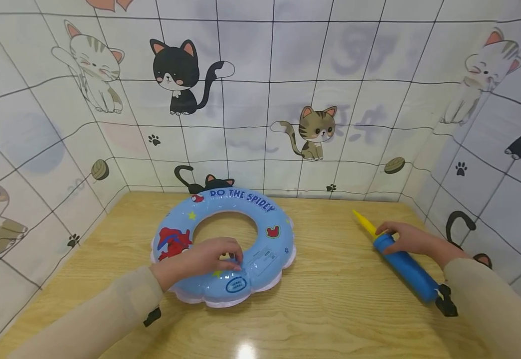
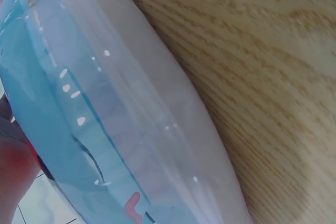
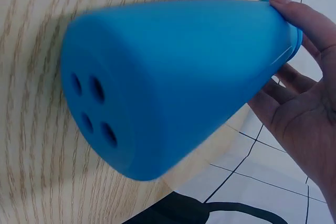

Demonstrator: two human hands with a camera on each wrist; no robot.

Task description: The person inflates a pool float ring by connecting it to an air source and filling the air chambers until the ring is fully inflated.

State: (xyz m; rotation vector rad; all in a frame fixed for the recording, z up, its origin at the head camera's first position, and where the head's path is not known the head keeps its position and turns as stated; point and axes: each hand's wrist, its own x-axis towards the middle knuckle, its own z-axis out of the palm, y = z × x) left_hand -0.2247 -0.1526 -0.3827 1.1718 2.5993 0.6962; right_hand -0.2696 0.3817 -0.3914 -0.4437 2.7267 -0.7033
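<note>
A blue inflatable swim ring (image 1: 282,252) with a scalloped pale edge, printed with "DO THE SPIDEY", lies on the table, left of middle. My left hand (image 1: 206,257) reaches over its near side, thumb and fingers bent together at the inner edge, pinching a small part there that the fingers mostly hide. The ring's glossy side (image 2: 105,103) fills much of the left wrist view. To the right, my right hand (image 1: 408,238) grips the upper end of a blue hand air pump (image 1: 406,269) with a yellow nozzle. The pump's holed end cap (image 3: 100,103) faces the right wrist camera.
The wood-grain table (image 1: 323,309) runs between the ring and the pump. Behind and at both sides hangs a tile-patterned cloth (image 1: 247,99) printed with cartoon cats. A black strap piece (image 1: 446,301) sits by the right sleeve, near the pump's lower end.
</note>
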